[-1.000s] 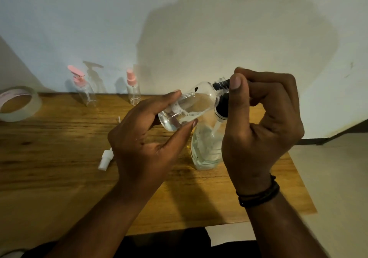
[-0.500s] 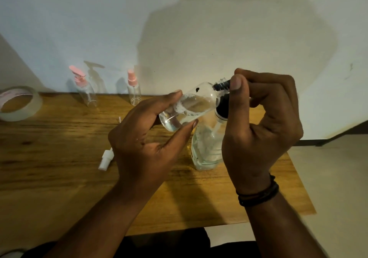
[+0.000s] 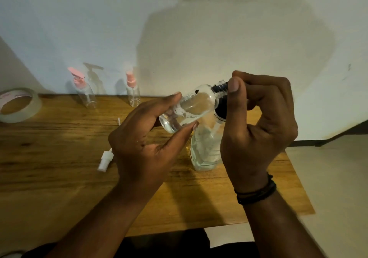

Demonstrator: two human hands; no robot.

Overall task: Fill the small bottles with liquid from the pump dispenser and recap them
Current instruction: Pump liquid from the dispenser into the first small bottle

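My left hand (image 3: pixel 145 144) grips the small bottle (image 3: pixel 191 108), tilted, neck up-right, some liquid pooled at its low end. My right hand (image 3: pixel 256 122) curls over the pump dispenser (image 3: pixel 205 150) head, thumb by the bottle's neck; nozzle hidden under my fingers. Dispenser stands near the table (image 3: pixel 49 158) right edge, floor beyond. Bare wood on the left side. White cap (image 3: pixel 104 161) lies just left of my wrist. Two pink-topped bottles (image 3: pixel 132 90) against the wall, tape roll (image 3: pixel 19 104) cut off at left
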